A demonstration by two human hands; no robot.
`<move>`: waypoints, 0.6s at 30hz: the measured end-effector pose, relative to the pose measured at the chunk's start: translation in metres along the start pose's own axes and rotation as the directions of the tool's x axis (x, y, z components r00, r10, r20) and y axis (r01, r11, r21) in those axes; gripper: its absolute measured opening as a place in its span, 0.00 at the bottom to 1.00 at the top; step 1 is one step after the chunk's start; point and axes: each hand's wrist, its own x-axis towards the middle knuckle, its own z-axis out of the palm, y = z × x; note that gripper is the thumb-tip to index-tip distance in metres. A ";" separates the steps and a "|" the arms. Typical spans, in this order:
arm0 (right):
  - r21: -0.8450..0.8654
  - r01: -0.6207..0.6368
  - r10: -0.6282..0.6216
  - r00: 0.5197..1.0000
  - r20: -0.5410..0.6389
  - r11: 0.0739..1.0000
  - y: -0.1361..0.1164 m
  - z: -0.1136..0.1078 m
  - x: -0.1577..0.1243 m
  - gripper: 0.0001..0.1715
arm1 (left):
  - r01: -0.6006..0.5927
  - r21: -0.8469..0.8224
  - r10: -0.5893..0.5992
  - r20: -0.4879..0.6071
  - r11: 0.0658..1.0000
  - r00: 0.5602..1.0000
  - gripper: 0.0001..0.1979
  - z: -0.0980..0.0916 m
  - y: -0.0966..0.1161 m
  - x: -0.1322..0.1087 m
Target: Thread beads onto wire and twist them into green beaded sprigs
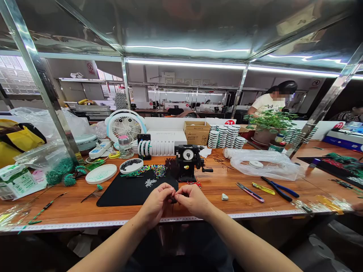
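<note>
While both forearms reach in over the bench edge, the two hands meet just in front of the black mat (pixel 121 194). I see the left hand (pixel 159 199) pinched narrow, its fingertips closed on a small dark piece (pixel 172 200), too tiny for me to name. The right hand (pixel 193 200) comes up against it, thumb and finger drawn close together; whether it grips the piece too, I cannot tell. Behind them, tiny silvery bits (pixel 150 183) lie heaped on the mat, with coloured beads (pixel 159 170) spread near its far edge. A cranked device with a dial (pixel 188 154) stands beyond the hands, a row of white rings (pixel 159 148) to its left. Over on the right, a white lump (pixel 224 197), pink-handled tweezers (pixel 251 192), a yellow-handled tool (pixel 263 188) and blue-and-black pliers (pixel 279 189) lie on the wooden bench (pixel 244 207). Farther back, another person (pixel 262 102) is behind a potted plant (pixel 269 122)
</note>
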 end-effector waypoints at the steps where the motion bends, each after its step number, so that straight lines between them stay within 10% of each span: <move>1: -0.001 -0.007 0.007 1.000 0.005 1.000 0.000 0.000 0.000 0.09 | -0.023 0.044 0.023 0.008 0.999 1.000 0.07 -0.001 -0.001 0.001; 7: 0.052 -0.131 0.131 0.991 0.011 0.990 0.006 -0.005 0.002 0.09 | -0.232 0.349 0.235 0.035 0.908 0.971 0.04 -0.015 0.008 -0.001; 13: 0.095 -0.229 0.229 0.973 0.019 0.969 0.008 -0.012 0.004 0.10 | -0.572 0.787 0.453 0.434 0.229 0.779 0.09 -0.026 0.008 -0.010; 18: -0.045 -0.148 0.146 0.989 -0.033 0.988 0.007 -0.006 0.003 0.11 | -0.451 0.756 0.465 0.219 0.475 0.858 0.07 -0.011 0.004 -0.010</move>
